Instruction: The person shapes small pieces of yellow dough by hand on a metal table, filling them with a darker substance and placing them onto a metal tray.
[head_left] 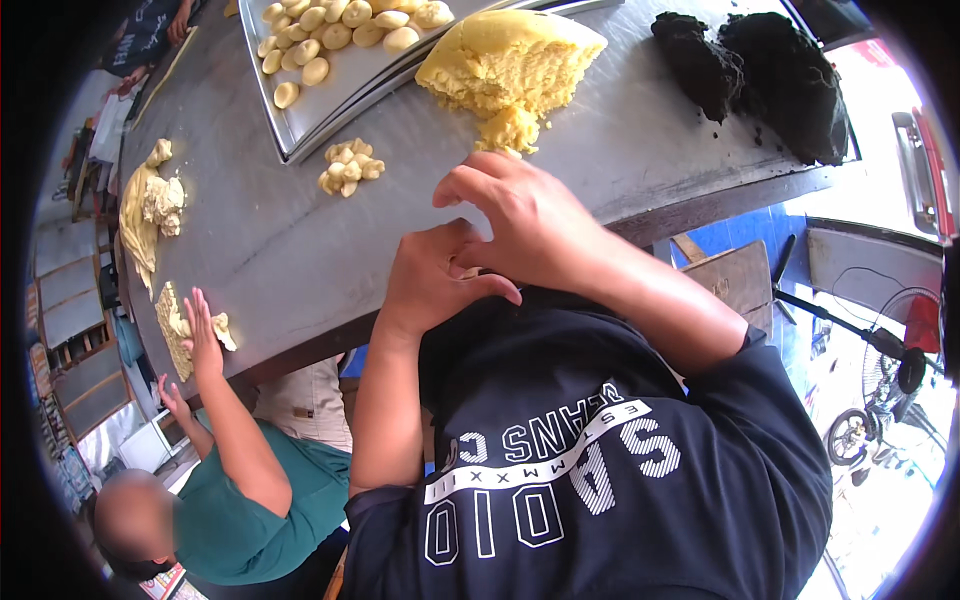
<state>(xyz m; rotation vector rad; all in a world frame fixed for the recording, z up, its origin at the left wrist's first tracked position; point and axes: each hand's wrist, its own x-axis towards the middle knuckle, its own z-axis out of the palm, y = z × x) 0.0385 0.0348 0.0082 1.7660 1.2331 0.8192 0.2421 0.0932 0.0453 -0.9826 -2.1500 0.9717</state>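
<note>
Large white lettering [590, 485] spans the wearer's black T-shirt [625, 525], and smaller pale letters [150, 42] mark a co-worker's dark shirt [128, 62].

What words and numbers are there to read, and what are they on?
Black shirt: big white lettering on the front; I won't copy it out.
Dark shirt, upper left: small pale lettering, not copied either.
Yellow mound: none.
Background: anything else is too small or blurred.

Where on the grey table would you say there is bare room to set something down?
The widest bare patch of table lies between the left-edge dough, the small dough cluster and the left hand; another separates the yellow mound from the black mass. Dough balls crowd the far part of the tray.
</note>
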